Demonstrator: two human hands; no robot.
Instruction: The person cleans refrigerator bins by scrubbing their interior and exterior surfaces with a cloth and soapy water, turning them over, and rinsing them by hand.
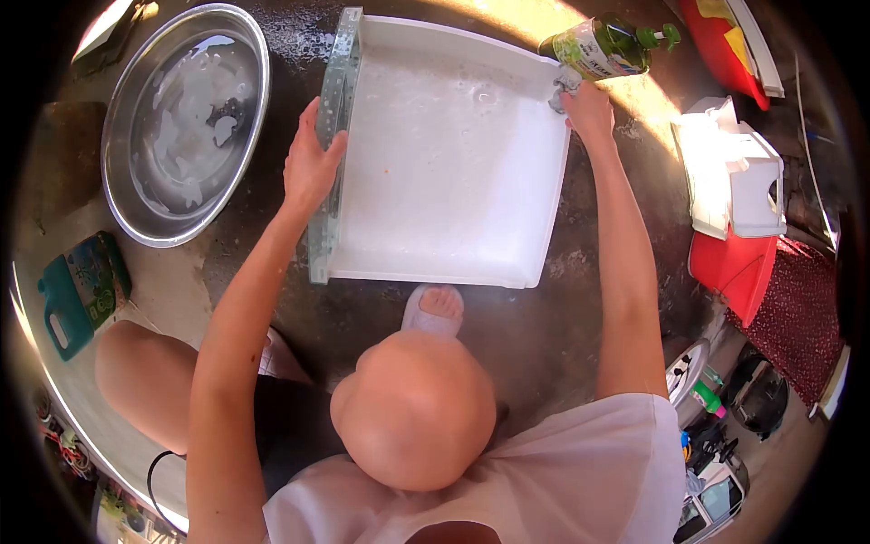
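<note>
White tray (444, 181) flat on wet, dark floor (362, 317), just ahead of the person's foot (439, 303). Left hand (313, 163) half-curled, thumb and fingers gripping the tray's greenish left side. Right hand (591, 111) closed on grey cloth (563, 88) at far right corner, near green pump bottle (603, 47). Metal basin (136, 205) at left, water inside.

Right hand (591, 112) holds grey cloth (563, 88) at white tray (439, 168).
</note>
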